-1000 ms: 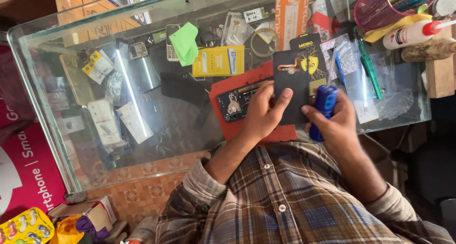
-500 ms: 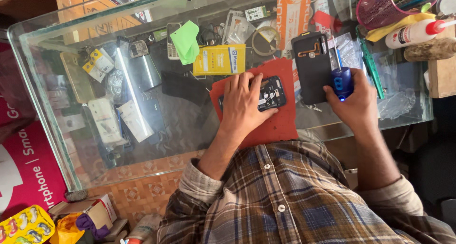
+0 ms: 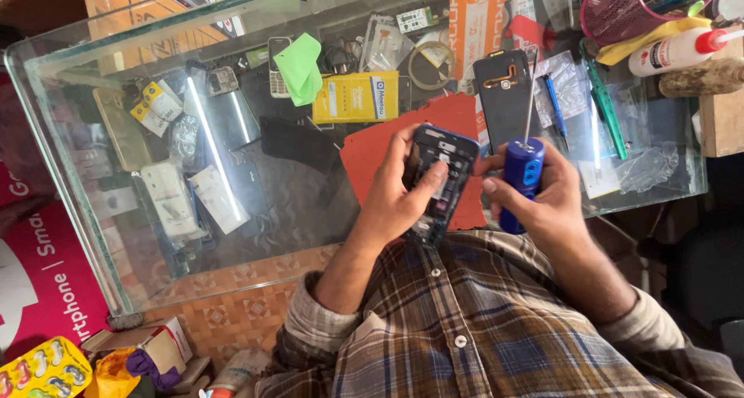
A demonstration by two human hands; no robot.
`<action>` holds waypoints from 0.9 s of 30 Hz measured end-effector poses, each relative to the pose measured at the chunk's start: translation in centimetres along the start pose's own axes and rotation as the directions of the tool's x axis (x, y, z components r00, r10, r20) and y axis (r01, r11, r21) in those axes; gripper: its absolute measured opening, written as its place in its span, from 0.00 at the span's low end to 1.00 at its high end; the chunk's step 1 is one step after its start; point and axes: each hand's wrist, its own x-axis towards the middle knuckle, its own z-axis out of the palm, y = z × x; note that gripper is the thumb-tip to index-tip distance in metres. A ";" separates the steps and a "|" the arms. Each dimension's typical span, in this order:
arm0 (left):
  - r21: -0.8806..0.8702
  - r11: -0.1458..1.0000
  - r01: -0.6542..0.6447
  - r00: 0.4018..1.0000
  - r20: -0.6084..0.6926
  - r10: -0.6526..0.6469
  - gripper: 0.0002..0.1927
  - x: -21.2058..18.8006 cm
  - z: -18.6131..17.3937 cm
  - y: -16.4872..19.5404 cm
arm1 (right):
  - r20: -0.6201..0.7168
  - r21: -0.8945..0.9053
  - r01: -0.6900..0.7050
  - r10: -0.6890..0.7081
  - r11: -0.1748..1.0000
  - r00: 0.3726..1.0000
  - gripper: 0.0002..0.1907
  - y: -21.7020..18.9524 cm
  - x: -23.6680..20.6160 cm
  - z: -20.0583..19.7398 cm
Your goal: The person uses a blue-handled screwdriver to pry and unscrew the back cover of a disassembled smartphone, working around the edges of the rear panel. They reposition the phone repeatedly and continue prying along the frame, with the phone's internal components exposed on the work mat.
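A brown-and-blue plaid buttoned shirt [image 3: 465, 320] with long cuffed sleeves.

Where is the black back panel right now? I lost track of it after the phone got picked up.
In the head view, the black back panel lies flat on the glass counter, right of centre, just beyond the blue screwdriver in the right hand, beside the red mat.

Phone repair shop counter.
A glass display case [image 3: 116, 235] holds handsets and parts; a red work mat [image 3: 372, 154] lies on top.

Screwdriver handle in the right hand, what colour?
Blue: the stubby screwdriver handle in the right hand, head view.
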 end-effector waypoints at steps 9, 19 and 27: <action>-0.140 0.988 -0.060 0.998 0.004 0.061 0.12 -0.7 0.4 0.0 | 0.038 0.032 -0.072 0.071 0.997 0.997 0.21 0.5 0.9 2.6; -0.210 0.959 0.189 0.979 -0.040 -0.202 0.10 -0.3 -1.2 2.3 | 0.384 -0.738 0.433 -0.205 0.518 0.900 0.33 -2.7 -0.9 -2.5; -0.039 0.980 0.196 0.978 -0.059 -0.198 0.11 -0.9 -0.7 2.3 | 0.534 -0.825 0.554 -0.169 0.114 0.829 0.39 -4.0 -2.0 -4.2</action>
